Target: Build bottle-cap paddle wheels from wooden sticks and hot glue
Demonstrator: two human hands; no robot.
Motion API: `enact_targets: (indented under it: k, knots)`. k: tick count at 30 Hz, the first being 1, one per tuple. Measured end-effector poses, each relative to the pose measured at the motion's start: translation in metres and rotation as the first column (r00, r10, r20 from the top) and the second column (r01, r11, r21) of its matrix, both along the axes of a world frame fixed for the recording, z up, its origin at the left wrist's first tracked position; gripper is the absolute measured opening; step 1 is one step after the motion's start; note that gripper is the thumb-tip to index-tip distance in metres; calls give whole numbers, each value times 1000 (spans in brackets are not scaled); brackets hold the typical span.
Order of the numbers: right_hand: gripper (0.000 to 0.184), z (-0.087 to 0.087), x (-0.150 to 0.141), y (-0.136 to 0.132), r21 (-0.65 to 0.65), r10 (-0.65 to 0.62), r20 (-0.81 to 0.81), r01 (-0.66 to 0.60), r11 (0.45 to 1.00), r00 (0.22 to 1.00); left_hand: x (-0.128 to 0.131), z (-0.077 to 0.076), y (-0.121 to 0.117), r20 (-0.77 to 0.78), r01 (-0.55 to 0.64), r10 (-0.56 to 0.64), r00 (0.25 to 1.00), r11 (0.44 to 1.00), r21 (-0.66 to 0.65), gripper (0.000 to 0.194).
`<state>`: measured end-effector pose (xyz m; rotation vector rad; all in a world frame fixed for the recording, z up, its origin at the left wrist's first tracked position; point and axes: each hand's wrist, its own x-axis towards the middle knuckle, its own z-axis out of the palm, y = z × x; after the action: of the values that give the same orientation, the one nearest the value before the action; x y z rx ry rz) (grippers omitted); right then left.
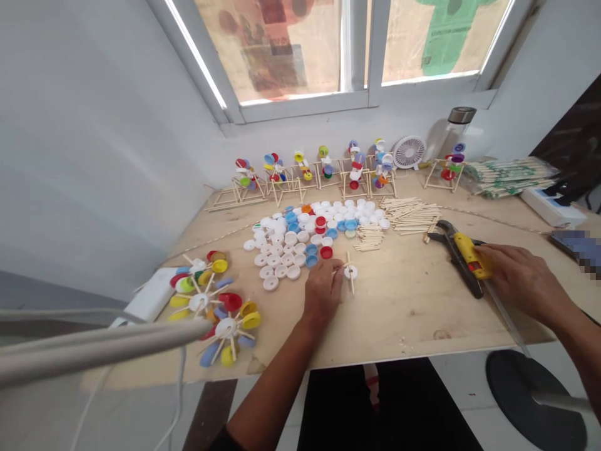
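My left hand [323, 289] rests on the table with its fingers pinched on a short wooden stick beside a white bottle cap [354, 273]. Two more short sticks reach out from that cap, one away from me and one towards me. To the right, my right hand [523, 279] has its fingers closed around a yellow and black glue gun [473, 255], whose dark front end points up and left. Just beyond my left hand lie many loose caps, mostly white, with some blue and red caps [325, 252]. A small pile of short sticks [369, 237] is near them.
Longer sticks [410, 215] lie behind. Cap wheels [226, 327] and a white power strip [149, 295] are at left. Stick frames with coloured wheels [354, 172], a small fan [409, 153] and a bottle [456, 133] line the wall. Bagged sticks [509, 175] lie right; a blurred cable [103, 347] crosses lower left.
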<state>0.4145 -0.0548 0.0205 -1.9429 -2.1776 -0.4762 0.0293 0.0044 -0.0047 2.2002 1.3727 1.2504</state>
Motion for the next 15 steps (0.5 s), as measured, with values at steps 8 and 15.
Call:
enact_targets:
  k: [8,15]
  knots:
    - [48,-2,9,-3,-50,-100,39,102,994,994,-1,0,1,-12,14,-14,1000,1000,-5,15]
    - [42,-7,10,4,-92,-76,118,87,992,990,1,0,1,-4,21,-21,1000,1000,6,15]
